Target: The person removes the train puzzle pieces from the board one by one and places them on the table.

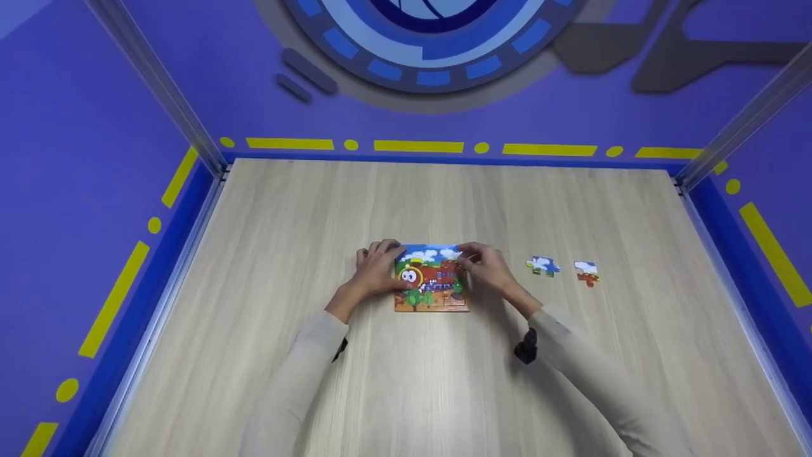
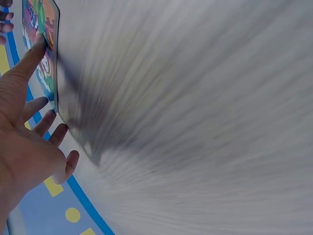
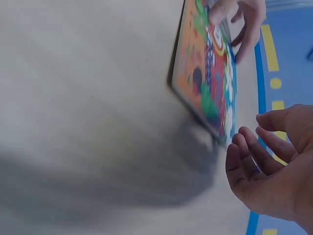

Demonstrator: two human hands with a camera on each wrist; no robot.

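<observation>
A colourful cartoon jigsaw puzzle board (image 1: 431,301) lies on the table, with white clouds, blue sky and a big-eyed red figure. My left hand (image 1: 375,270) is at its left side. The left thumb (image 2: 33,55) rests on the picture while the other fingers spread along the edge. Beside the upper right corner is my right hand (image 1: 487,268). In the right wrist view its fingers (image 3: 234,164) curve loosely near the board's edge, thumb apart, with nothing visible between them. Two loose puzzle pieces lie to the right, a cloud-and-green piece (image 1: 543,266) and a cloud-and-red piece (image 1: 587,273).
The pale wood-grain table (image 1: 304,209) runs back to a blue-purple wall (image 1: 209,70) with yellow dashes. Metal posts stand at both back corners. Side panels border the table on the left and right.
</observation>
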